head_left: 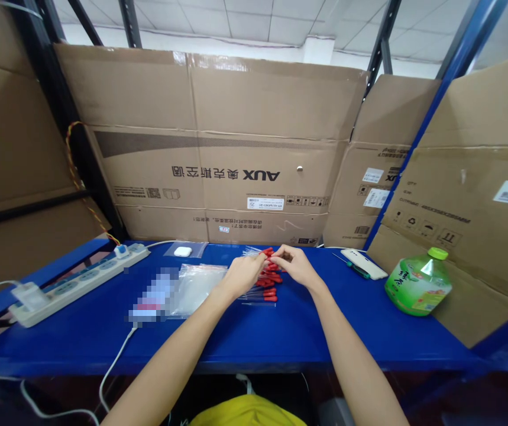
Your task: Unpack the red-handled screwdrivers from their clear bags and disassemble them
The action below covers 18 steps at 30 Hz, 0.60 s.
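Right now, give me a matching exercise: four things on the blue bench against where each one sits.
Things:
1. power strip
2. green bottle
3. red-handled tools
4. white earbud case

Places:
A. far right, lying on its side
B. centre, under both hands
C. far left
D. back, left of centre, on a clear bag

Pairs: 1-C, 2-A, 3-B, 4-D

Bright, even light from overhead — the white ceiling (254, 23) is nearly washed out. Shadows on the blue table (280, 337) are soft and faint. Wide-angle distortion bends the frame posts and boxes (236, 148) at the edges. One patch (156, 296) on the table is pixelated — the rest is sharp.
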Available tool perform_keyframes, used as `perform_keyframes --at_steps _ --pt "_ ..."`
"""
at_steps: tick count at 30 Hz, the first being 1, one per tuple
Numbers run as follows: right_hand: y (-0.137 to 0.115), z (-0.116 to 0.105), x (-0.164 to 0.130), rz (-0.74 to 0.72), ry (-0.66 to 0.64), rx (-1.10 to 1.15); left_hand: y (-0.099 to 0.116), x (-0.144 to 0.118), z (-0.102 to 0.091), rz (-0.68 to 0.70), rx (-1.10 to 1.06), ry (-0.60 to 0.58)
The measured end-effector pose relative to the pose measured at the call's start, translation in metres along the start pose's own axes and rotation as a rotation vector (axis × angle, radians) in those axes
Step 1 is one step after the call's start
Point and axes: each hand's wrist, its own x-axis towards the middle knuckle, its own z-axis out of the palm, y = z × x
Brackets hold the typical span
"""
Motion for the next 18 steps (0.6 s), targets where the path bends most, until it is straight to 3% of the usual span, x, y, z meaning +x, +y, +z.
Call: perform_keyframes --at_steps 9,18 --pt "0.005 -0.006 0.008 -0.056 0.149 0.09 0.013 0.005 -0.005 -0.045 -0.03 0.039" --pt "0.006 -0.007 0.011 -0.101 0.258 -0.096 0.014 0.011 0.001 -0.02 -0.076 0.092"
